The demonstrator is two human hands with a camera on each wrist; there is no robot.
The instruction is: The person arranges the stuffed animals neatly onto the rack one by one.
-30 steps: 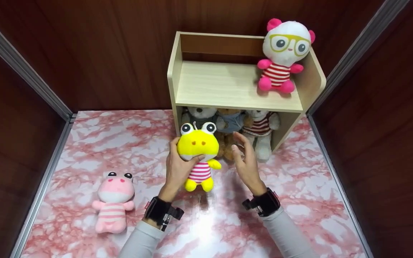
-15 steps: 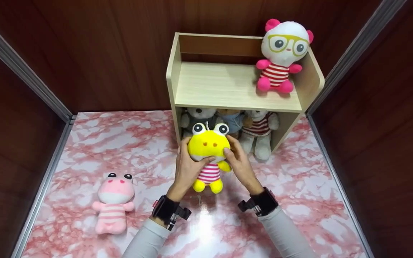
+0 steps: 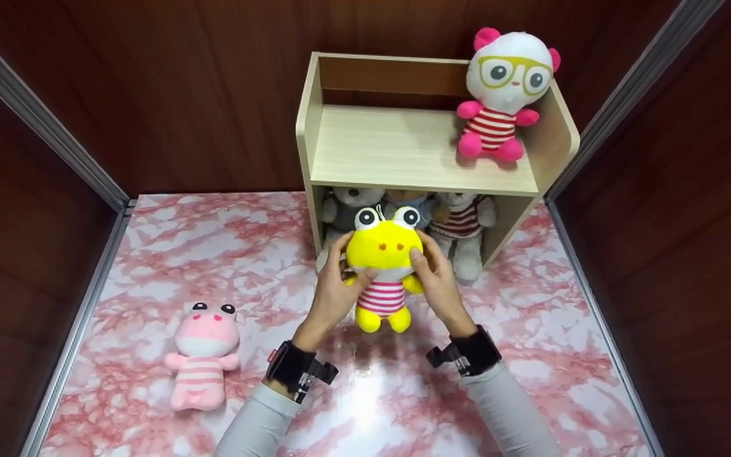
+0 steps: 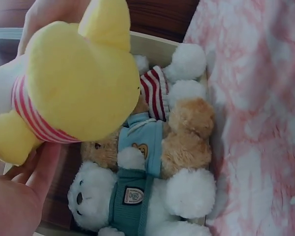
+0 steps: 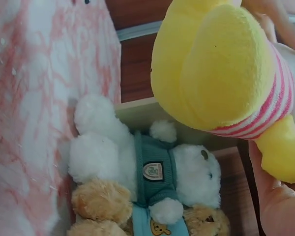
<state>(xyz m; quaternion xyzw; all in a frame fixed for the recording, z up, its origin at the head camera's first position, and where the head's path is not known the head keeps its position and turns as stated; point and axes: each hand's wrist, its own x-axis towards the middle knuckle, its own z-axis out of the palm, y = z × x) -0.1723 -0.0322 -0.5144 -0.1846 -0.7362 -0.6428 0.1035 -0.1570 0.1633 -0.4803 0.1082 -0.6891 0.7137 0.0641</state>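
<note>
A yellow frog plush [image 3: 383,260] in a pink-striped shirt is held upright above the marble tabletop, just in front of the shelf's lower opening. My left hand [image 3: 334,289] grips its left side with the thumb across its belly, and my right hand [image 3: 436,282] grips its right side. In the left wrist view the frog [image 4: 73,83] fills the upper left. The frog [image 5: 221,73] also fills the top of the right wrist view. The wooden shelf unit [image 3: 416,184] stands against the back wall.
Three bears crowd the lower compartment: a white one in teal [image 4: 137,196], a brown one in blue [image 4: 157,142], a white one in stripes [image 3: 464,225]. A pink-eared panda plush with glasses [image 3: 505,89] sits on the top board's right. A pink plush [image 3: 204,352] lies at front left.
The frog has moved right and toward the shelf. My right hand, apart and open a second ago, has closed onto the frog's right side, so both hands now hold it.
</note>
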